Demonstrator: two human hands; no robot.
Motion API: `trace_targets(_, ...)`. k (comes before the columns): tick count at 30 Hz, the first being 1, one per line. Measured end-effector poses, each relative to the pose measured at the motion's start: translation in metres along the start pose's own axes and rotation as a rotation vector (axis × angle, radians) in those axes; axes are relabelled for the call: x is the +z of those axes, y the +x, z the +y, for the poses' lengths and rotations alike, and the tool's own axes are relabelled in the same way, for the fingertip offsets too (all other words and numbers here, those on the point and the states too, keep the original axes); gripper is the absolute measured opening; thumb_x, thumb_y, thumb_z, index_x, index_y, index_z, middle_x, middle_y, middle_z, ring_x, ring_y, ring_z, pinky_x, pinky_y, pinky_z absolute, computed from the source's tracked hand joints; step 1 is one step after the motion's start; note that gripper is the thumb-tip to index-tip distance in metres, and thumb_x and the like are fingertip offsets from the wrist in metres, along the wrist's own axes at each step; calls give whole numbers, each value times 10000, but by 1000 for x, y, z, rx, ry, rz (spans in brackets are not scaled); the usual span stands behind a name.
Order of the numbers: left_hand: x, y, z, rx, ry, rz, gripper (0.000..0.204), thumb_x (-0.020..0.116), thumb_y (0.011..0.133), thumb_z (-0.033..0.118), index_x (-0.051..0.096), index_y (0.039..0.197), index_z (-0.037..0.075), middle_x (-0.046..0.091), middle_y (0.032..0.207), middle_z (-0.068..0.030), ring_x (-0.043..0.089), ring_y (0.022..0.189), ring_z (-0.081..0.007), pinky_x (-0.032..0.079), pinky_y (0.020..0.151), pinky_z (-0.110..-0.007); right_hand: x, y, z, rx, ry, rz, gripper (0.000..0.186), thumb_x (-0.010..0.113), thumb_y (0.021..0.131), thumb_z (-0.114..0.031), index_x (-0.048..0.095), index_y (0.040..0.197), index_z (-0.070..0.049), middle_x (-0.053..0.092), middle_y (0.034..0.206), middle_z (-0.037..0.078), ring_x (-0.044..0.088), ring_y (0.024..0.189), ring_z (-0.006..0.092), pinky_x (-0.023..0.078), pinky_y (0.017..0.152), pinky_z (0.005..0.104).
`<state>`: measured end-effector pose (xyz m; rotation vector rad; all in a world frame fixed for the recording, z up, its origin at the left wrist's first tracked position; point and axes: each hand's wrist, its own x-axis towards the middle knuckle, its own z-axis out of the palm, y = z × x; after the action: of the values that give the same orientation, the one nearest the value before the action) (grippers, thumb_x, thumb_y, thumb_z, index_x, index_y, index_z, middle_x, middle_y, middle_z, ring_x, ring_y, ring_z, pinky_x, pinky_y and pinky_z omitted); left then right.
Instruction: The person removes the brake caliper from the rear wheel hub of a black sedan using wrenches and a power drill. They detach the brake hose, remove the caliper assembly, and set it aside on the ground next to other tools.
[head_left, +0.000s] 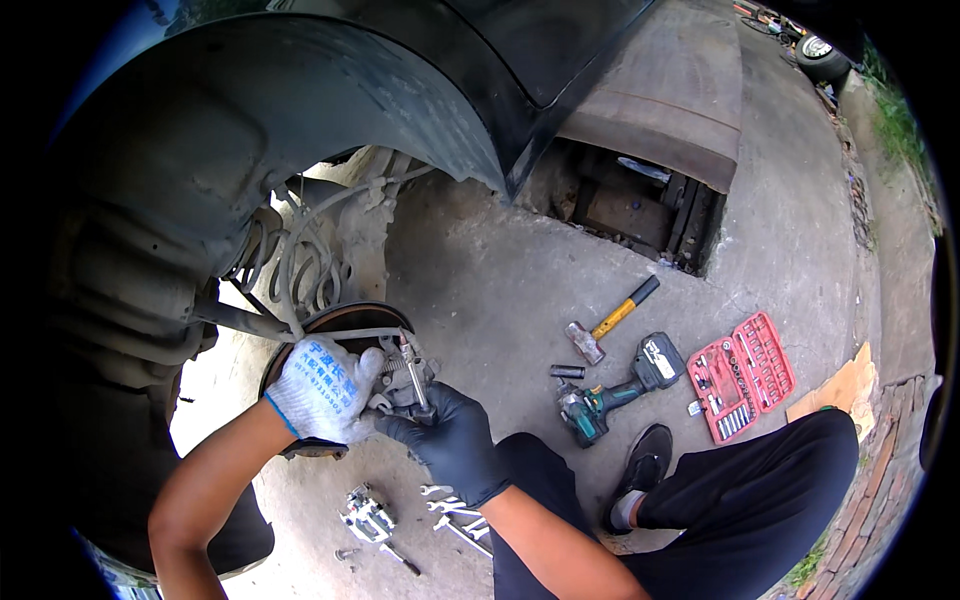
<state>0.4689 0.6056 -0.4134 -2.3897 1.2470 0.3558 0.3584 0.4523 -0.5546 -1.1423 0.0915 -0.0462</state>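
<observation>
My left hand (325, 390), in a white knit glove with blue cuff, is closed on what looks like a metal wrench (381, 404) against the brake caliper assembly (405, 365). My right hand (445, 440), in a black glove, has its fingers wrapped round the lower part of that assembly, its grip partly hidden. The assembly sits at the dark brake disc (310, 440), below a rusty coil spring (325, 275) in the wheel well (190, 130).
On the concrete lie a hammer (625, 313), a cordless impact wrench (615, 395), a socket (567, 371), a red socket case (765, 355), several wrenches (450, 510), a puller-like tool (370, 520) and cardboard (830, 390). An open pit (630, 220) is beyond; my bent legs are lower right.
</observation>
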Motion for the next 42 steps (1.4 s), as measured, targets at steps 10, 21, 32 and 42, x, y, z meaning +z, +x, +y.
trace_targets(10, -1, 0, 2, -31, 7, -40, 622, 811, 832, 547, 603, 1111, 31, 706, 683, -162, 734, 636, -404, 568, 662, -537, 16, -5, -4, -86, -131, 182, 228, 908, 954, -195, 779, 1062, -41, 829, 929, 144, 814, 836, 313, 611, 760, 402)
trace_targets(21, -7, 4, 6, -32, -17, 42, 667, 810, 836, 570, 625, 1116, -6, 683, 657, -156, 722, 612, -385, 562, 605, -515, 2, -7, 15, -462, -520, 181, 325, 809, 974, -178, 754, 1284, -96, 785, 1177, 152, 806, 896, 333, 637, 733, 453)
trace_targets(32, -13, 16, 14, -126, -16, -7, 673, 766, 919, 595, 623, 1088, -40, 690, 673, -197, 725, 599, -405, 563, 586, -521, -22, 20, 12, -578, -606, -36, 378, 742, 890, -165, 789, 1259, -98, 740, 1426, 84, 780, 896, 321, 656, 767, 434)
trace_targets(42, 2, 13, 10, -86, -13, 73, 717, 779, 925, 609, 611, 1142, -53, 662, 632, -158, 703, 542, -355, 538, 548, -502, -24, 29, 21, -622, -458, -45, 319, 785, 901, -108, 784, 1212, -33, 771, 1351, 148, 793, 970, 366, 646, 840, 435)
